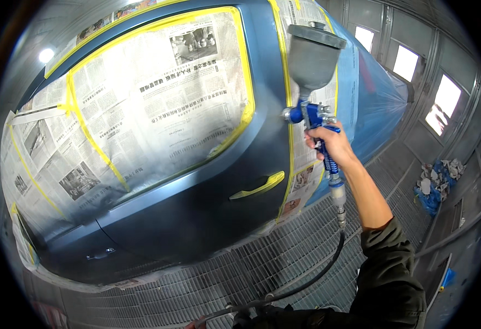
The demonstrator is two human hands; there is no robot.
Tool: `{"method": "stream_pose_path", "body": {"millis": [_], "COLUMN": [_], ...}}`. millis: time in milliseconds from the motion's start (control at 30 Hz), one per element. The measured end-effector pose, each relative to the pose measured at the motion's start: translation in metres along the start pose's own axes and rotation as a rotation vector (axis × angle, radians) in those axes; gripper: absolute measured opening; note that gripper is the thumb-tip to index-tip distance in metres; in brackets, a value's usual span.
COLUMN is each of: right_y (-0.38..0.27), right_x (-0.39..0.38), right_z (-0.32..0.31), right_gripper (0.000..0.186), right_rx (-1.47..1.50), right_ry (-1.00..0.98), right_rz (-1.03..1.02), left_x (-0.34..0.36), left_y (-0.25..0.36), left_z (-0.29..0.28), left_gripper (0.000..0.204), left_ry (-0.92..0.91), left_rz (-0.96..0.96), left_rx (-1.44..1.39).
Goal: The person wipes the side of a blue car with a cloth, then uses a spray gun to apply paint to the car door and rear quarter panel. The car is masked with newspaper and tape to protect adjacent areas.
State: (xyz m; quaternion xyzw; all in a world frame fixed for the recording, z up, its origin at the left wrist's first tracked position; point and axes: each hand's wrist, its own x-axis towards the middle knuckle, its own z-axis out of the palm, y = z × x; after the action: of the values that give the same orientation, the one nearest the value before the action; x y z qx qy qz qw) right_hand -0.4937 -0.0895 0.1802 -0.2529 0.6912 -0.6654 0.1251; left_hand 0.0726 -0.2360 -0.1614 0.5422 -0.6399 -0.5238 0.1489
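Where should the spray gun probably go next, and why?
Probably sweep left across the door panel. The right hand holds the spray gun at the door's right edge, mist hangs there, and bare blue panel stretches left below the papered window.

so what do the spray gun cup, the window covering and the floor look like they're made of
Spray gun cup: looks like grey matte plastic, dull and without glare; could be coated metal. Window covering: newspaper, printed columns and photos showing, edged with yellow masking tape. Floor: metal grating, judging by the regular grey slotted bars. The right hand grips the gun's glossy blue handle.
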Motion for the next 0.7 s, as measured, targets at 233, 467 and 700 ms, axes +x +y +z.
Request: {"method": "stream_pose_path", "body": {"millis": [233,467,700], "right_y": [0.006,0.021,0.021], "right_x": [0.002,-0.045,-0.115], "right_z": [-0.039,-0.031,-0.011], "right_gripper": [0.017,0.048,0.05], "right_rx": [-0.291,0.019,0.264], "right_ry": [0.383,0.103,-0.007], "right_rz": [-0.07,-0.048,0.086], "left_x": [0.028,0.036,0.062], "left_y": [-0.071,-0.035,-0.012], "left_z": [-0.007,0.028,0.125], "left_gripper": [0.047,0.029,0.047], "left_ry": [-0.151,-0.561,-1.357], "left_rz": [0.205,0.027,0.184], "left_rx": [0.392,0.453,0.279]}}
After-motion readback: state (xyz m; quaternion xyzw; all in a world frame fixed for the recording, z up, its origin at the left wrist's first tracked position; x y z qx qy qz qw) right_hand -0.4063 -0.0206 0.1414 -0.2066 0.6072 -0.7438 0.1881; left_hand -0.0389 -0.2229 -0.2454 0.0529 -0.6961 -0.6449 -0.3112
